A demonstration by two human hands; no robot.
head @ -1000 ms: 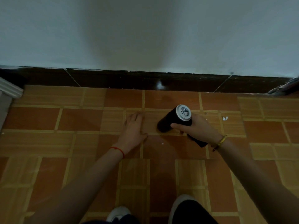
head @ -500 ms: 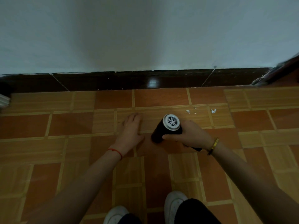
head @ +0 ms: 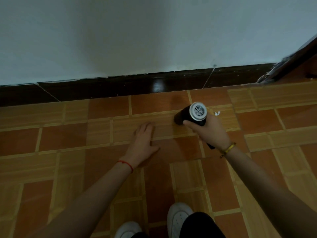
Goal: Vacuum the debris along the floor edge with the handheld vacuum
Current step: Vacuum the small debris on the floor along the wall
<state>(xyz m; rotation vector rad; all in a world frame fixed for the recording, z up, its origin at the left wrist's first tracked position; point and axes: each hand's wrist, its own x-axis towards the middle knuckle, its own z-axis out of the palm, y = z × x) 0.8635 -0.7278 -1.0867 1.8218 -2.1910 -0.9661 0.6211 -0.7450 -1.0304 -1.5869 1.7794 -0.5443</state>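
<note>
Your right hand [head: 210,133] clenches the vacuum [head: 190,115], nozzle aimed at 8 o'clock; debris [head: 217,113] lies at 3 o'clock, behind it; left hand [head: 143,140] flat, released.

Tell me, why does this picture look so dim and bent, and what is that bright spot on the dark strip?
Head view: dim light, with a soft shadow on the white wall; the spot is glare on the glossy dark baseboard; the wide lens bows the baseboard line; the far right edge is smeared; the handheld vacuum in the right hand stays fairly sharp.
</note>
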